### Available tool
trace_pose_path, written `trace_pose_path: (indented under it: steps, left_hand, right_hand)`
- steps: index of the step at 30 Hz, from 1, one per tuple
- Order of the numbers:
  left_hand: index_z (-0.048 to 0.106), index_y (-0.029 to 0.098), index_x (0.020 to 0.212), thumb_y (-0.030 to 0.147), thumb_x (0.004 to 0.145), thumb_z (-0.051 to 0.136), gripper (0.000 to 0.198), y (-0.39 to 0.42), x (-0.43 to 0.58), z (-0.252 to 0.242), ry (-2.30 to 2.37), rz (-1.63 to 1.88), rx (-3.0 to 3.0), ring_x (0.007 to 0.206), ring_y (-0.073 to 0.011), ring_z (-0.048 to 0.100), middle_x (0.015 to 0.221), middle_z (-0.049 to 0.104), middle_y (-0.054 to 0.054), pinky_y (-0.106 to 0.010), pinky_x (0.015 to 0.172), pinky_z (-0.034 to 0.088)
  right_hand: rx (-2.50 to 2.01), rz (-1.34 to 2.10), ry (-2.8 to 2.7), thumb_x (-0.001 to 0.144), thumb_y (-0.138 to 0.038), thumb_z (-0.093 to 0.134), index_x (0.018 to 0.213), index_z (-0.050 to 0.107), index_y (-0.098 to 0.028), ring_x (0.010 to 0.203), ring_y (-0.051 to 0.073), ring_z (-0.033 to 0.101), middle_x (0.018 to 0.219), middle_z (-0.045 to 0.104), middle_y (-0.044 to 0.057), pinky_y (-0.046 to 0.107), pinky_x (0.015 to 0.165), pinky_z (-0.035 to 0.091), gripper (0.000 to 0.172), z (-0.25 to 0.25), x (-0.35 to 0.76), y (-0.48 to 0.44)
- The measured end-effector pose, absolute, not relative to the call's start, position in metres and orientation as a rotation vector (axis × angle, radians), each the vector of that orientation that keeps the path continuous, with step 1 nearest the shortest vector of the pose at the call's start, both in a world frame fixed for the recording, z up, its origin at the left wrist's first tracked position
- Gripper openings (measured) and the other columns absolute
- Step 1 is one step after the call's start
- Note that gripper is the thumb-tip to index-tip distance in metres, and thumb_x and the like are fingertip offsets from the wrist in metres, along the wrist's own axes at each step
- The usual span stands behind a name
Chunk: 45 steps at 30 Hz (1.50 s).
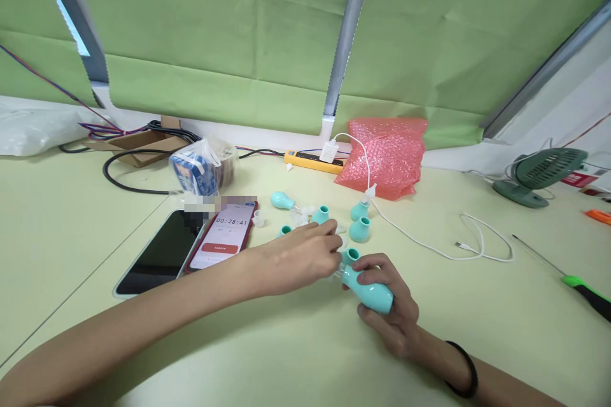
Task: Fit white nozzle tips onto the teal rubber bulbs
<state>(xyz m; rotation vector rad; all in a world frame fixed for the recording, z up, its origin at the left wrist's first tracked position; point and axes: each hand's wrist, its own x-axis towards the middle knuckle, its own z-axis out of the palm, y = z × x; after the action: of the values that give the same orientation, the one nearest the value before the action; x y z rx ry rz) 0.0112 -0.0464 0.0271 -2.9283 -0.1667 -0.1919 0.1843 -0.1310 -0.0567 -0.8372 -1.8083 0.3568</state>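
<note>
Hands meet just right of the frame's centre, low on the pale green tabletop [71,216]. The right hand [389,308] is clamped around a teal rubber squeeze bulb [370,289], lying tilted with its neck toward the upper left. The left hand [298,257] reaches across from the lower left, fingertips pinched together at the bulb's neck; what they pinch is hidden between the two hands. Just above them lies a scatter of small teal bulbs and clear plastic tips [324,216], near but apart from the held bulb. A white charging cable [429,241] loops to the right, and a green-handled screwdriver [585,289] is cut off by the right edge. Two phones lie left of centre, a dark-screened phone [157,254] and a red-cased phone showing a timer [226,235]. Open tabletop spreads below the forearms and at far left. Behind, a pink bubble-wrap bag [386,152] leans at the wall.
</note>
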Motion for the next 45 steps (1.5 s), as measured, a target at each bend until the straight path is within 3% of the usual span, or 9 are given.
trace_pose_path:
  steps: [3, 8, 15, 21, 30, 35, 39, 45]
  left_hand:
    - [0.057, 0.011, 0.066, 0.002, 0.076, 0.046, 0.018, -0.045, 0.013, 0.027, -0.160, -0.224, -2.940, 0.075, -0.0187, 0.041, 0.067, 0.051, -0.006, -0.026, 0.056, 0.035]
    - [0.058, 0.012, 0.075, 0.009, 0.081, 0.043, 0.016, -0.041, 0.016, 0.028, -0.197, -0.480, -3.212, 0.075, -0.0152, 0.045, 0.072, 0.056, -0.004, -0.024, 0.066, 0.038]
    - [0.057, 0.013, 0.080, 0.017, 0.085, 0.038, 0.020, -0.039, 0.010, 0.044, -0.736, -0.890, -3.486, 0.061, -0.0083, 0.052, 0.070, 0.059, 0.000, -0.019, 0.058, 0.041]
    - [0.063, 0.013, 0.081, 0.017, 0.076, 0.051, 0.014, -0.026, 0.004, 0.048, -0.919, -1.277, -3.251, 0.062, -0.0098, 0.055, 0.075, 0.064, -0.003, -0.019, 0.058, 0.045]
    - [0.062, 0.012, 0.094, 0.013, 0.078, 0.043, 0.024, -0.008, 0.007, 0.025, -0.864, -0.725, -3.264, 0.066, -0.0129, 0.060, 0.082, 0.067, -0.006, -0.021, 0.061, 0.044]
    - [0.057, 0.014, 0.096, 0.023, 0.074, 0.050, 0.025, -0.039, 0.010, 0.036, -0.490, -0.488, -3.292, 0.070, -0.0163, 0.058, 0.078, 0.064, -0.005, -0.024, 0.063, 0.044]
    - [0.054, 0.011, 0.078, 0.015, 0.070, 0.048, 0.011, -0.073, 0.015, 0.033, -0.337, -0.160, -3.033, 0.063, -0.0214, 0.054, 0.066, 0.057, -0.007, -0.031, 0.053, 0.044]
    - [0.048, 0.011, 0.071, 0.005, 0.068, 0.047, 0.007, -0.091, 0.024, 0.017, -0.402, -0.088, -2.851, 0.057, -0.0212, 0.051, 0.061, 0.051, -0.006, -0.027, 0.040, 0.039]
  right_hand:
    - [-0.842, 0.370, -1.804, 0.064, -0.005, 0.043, 0.096, 0.044, -0.020, 0.081, 0.023, 0.049, 0.093, 0.041, 0.009, 0.041, 0.061, 0.044, 0.036, -0.057, 0.185, -0.131]
    - [-0.837, 0.423, -1.765, 0.065, -0.007, 0.044, 0.095, 0.043, -0.020, 0.081, 0.023, 0.050, 0.093, 0.040, 0.009, 0.041, 0.061, 0.046, 0.033, -0.053, 0.186, -0.133]
    - [-0.810, 0.471, -1.735, 0.065, -0.007, 0.043, 0.095, 0.045, -0.020, 0.070, 0.019, 0.050, 0.091, 0.040, 0.008, 0.037, 0.056, 0.047, 0.032, -0.050, 0.184, -0.131]
    - [-0.755, 0.284, -1.874, 0.060, -0.003, 0.043, 0.099, 0.044, -0.019, 0.078, 0.022, 0.047, 0.089, 0.041, 0.009, 0.036, 0.055, 0.047, 0.042, -0.049, 0.182, -0.131]
    - [-0.795, 0.160, -1.898, 0.059, -0.003, 0.043, 0.097, 0.042, -0.019, 0.079, 0.022, 0.047, 0.086, 0.044, 0.009, 0.036, 0.055, 0.045, 0.041, -0.050, 0.180, -0.129]
    - [-0.850, 0.223, -1.814, 0.054, -0.002, 0.045, 0.094, 0.041, -0.020, 0.080, 0.022, 0.046, 0.087, 0.043, 0.008, 0.038, 0.060, 0.045, 0.044, -0.053, 0.177, -0.128]
    - [-0.812, 0.158, -1.841, 0.051, -0.003, 0.045, 0.092, 0.039, -0.020, 0.075, 0.021, 0.045, 0.083, 0.041, 0.007, 0.035, 0.057, 0.043, 0.045, -0.051, 0.175, -0.132]
    - [-0.752, 0.108, -1.865, 0.049, -0.004, 0.045, 0.090, 0.037, -0.020, 0.071, 0.020, 0.046, 0.081, 0.040, 0.007, 0.030, 0.050, 0.041, 0.044, -0.044, 0.172, -0.138]
